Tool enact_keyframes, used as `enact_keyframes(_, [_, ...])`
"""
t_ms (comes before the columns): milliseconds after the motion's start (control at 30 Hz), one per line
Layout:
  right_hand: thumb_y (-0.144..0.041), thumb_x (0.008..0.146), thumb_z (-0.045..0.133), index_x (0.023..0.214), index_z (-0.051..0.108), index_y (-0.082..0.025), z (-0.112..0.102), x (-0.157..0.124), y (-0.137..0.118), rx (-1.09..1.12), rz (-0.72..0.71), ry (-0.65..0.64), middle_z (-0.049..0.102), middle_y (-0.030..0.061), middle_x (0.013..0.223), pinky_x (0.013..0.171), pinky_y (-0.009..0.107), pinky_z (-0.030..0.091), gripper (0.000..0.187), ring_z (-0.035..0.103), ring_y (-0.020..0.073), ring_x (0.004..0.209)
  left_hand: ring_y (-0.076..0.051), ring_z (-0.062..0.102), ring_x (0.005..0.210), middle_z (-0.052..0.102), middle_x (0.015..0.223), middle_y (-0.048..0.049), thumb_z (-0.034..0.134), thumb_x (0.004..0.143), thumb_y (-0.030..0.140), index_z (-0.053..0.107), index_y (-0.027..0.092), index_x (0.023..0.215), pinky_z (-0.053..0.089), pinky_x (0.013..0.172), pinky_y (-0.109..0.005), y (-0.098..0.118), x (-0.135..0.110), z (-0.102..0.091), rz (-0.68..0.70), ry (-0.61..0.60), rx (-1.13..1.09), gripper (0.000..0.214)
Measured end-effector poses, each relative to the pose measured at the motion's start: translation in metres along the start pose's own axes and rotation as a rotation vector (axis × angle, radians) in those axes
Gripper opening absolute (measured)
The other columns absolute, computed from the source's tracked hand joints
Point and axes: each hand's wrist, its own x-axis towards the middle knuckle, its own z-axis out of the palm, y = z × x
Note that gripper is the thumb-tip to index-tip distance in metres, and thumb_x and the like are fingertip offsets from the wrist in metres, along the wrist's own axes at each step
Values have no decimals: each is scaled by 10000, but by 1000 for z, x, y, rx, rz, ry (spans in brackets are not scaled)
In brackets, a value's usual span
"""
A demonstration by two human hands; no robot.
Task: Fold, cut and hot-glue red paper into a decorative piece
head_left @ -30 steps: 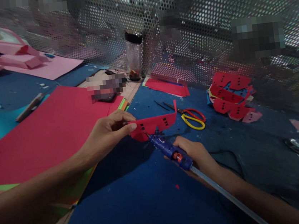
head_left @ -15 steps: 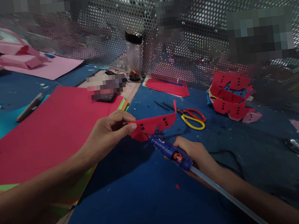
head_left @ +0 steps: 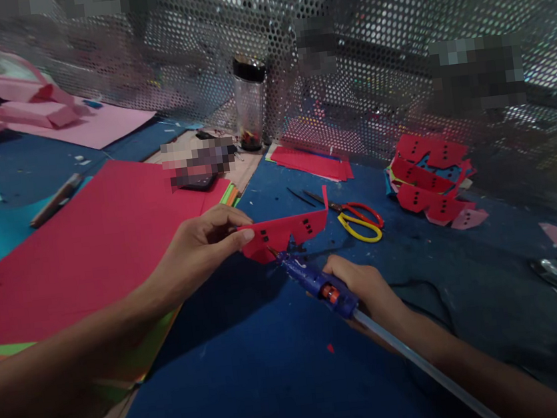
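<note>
My left hand [head_left: 197, 248] pinches the left end of a red paper cut-out [head_left: 288, 229] with small black square holes, holding it above the blue mat [head_left: 276, 363]. My right hand [head_left: 368, 289] grips a blue hot glue gun [head_left: 317, 284] with a clear glue stick trailing back from it. The gun's tip touches the lower edge of the cut-out near its left end.
A large red sheet [head_left: 86, 247] lies at the left over other coloured sheets. Red and yellow scissors [head_left: 357, 220] rest behind the cut-out. A pile of similar red cut-outs [head_left: 430, 178] sits at the right. A clear jar [head_left: 250, 105] stands by the perforated metal wall [head_left: 379, 36].
</note>
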Motion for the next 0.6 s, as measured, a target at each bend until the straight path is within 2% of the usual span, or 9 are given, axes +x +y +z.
enact_keyframes(167, [-107,828,591,924,532,-234,-1,-1,-2,-10,19,-4,660,-27,833,615,237,351,169,600,145,684,-190,628,892,674,953,-20,699,875,420,702,236,850,480,804,-319,1,0,0,-1,-7,-2,186])
enact_keyframes(333, [-157,874,602,919,533,-237,-1,0,-3,-5,33,2,670,-17,836,631,242,372,115,615,156,700,-184,616,877,663,942,-19,707,874,418,699,224,857,468,793,-311,-1,0,0,6,-3,-18,195])
enact_keyframes(600, [-220,874,664,936,545,-233,7,2,9,29,12,55,645,-17,842,614,238,386,134,590,137,682,-190,620,867,677,927,-24,713,875,423,697,218,855,474,781,-306,-3,2,-1,-5,-16,-41,207])
